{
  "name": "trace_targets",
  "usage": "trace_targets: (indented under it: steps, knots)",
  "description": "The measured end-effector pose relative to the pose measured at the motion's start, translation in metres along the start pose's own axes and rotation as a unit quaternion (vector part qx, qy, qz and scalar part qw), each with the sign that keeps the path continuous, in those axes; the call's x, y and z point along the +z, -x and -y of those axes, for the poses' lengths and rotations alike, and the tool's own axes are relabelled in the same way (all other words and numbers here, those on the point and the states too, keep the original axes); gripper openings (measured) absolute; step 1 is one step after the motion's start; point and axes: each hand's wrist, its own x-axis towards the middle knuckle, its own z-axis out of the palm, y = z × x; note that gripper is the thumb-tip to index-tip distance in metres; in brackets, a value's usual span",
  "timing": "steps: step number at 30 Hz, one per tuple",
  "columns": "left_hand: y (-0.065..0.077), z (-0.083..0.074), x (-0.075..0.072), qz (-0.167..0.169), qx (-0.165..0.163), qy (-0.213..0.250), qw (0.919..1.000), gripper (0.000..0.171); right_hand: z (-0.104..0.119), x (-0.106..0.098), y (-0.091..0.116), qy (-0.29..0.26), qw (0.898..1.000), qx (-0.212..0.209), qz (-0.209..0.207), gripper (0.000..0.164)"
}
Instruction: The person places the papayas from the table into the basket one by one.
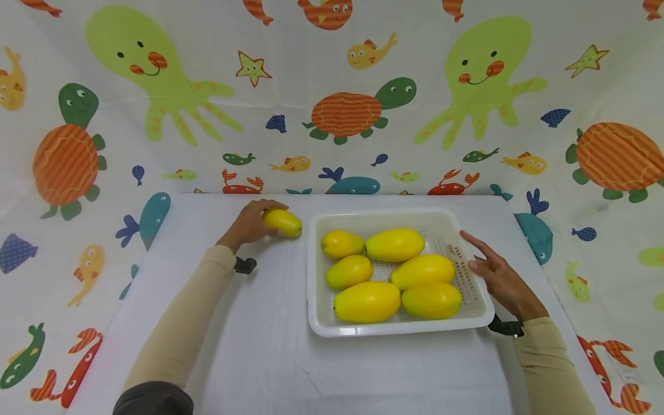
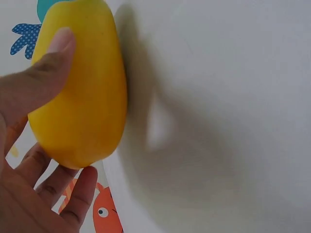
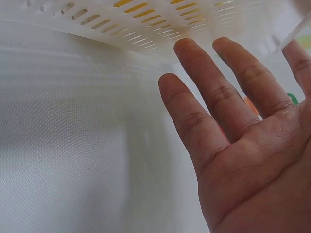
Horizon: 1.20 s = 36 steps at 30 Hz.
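Observation:
At the left of the table, my left hand (image 1: 255, 222) holds a yellow papaya (image 1: 282, 222). In the left wrist view the thumb lies across the side of the papaya (image 2: 92, 92), and fingertips curl against its lower end. A white plastic basket (image 1: 399, 331) with a slotted bottom and sides stands to the right of that hand. Several yellow papayas (image 1: 367, 302) lie inside it. My right hand (image 1: 505, 282) is at the basket's right side, index finger and thumb at the rim. The right wrist view shows its other fingers (image 3: 221, 94) extended, tips close to the slotted wall.
A white cloth covers the table (image 1: 259, 351). Behind and around it hangs a white curtain (image 1: 290, 52) printed with sea animals. The basket's right rim (image 1: 477, 282) lies close to the table's right edge.

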Motion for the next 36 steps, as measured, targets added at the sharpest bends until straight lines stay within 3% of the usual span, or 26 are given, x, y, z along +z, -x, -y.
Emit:
trace_targets:
  steps: [8,12,19,24,36]
  knots:
    - [0.013,-0.01,-0.015,-0.057,0.023,0.054,0.9966,0.061,0.0,-0.001,0.0,0.003,1.0,-0.003,0.003,0.069]
    - [0.018,-0.025,-0.024,-0.079,0.043,0.082,0.9925,0.061,0.0,-0.001,0.0,0.006,1.0,-0.005,0.002,0.07]
    - [0.025,-0.059,-0.028,-0.102,0.088,0.085,0.9872,0.061,0.0,-0.001,0.0,0.004,1.0,-0.006,0.003,0.069]
    - [0.029,-0.086,-0.025,-0.102,0.129,0.085,0.9827,0.063,0.0,0.0,0.0,0.007,1.0,-0.003,0.002,0.069]
    - [0.032,-0.139,-0.008,-0.056,0.204,0.089,0.9733,0.062,0.0,0.001,0.001,-0.011,1.0,-0.003,0.006,0.069]
